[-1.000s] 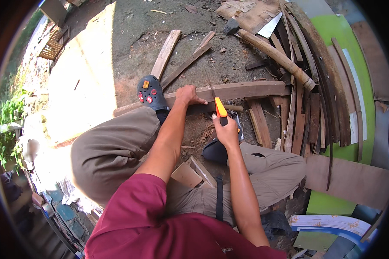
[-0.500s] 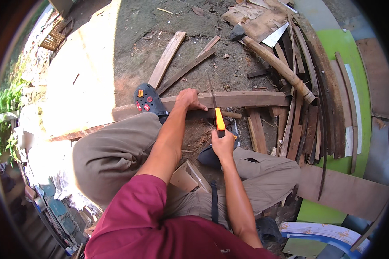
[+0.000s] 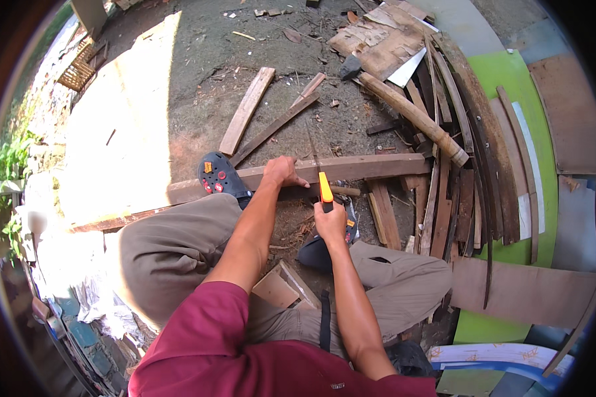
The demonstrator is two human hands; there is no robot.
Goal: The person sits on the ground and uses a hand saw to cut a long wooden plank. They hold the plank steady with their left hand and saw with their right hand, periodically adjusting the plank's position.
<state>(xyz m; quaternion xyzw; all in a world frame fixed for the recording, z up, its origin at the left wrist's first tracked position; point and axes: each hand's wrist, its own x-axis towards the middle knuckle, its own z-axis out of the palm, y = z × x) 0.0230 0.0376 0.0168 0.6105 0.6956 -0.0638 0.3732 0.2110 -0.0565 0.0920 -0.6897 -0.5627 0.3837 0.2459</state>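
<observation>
A handsaw (image 3: 325, 188) with a yellow-orange and black handle is in my right hand (image 3: 331, 223), its fingers wrapped round the grip. Its thin blade lies across a long wooden beam (image 3: 371, 166) and points away from me. Just left of the blade, my left hand (image 3: 283, 173) grips the beam from above, thumb stretched along the near side toward the saw. My left foot in a dark clog (image 3: 219, 175) presses on the beam farther left. The other shoe (image 3: 316, 254) is partly behind my right hand. How deep the blade sits in the wood is hidden.
Beyond the beam, loose planks (image 3: 248, 111) lie on the dirt ground. To the right, a pile of wood strips (image 3: 465, 205) and a bamboo pole (image 3: 414, 119) rest near a green panel (image 3: 555, 132). An open wooden box (image 3: 277, 289) stands between my legs.
The saw has slid forward, away from me, its handle now closer to the beam. My left hand keeps its place on the beam. The whole view has shifted slightly.
</observation>
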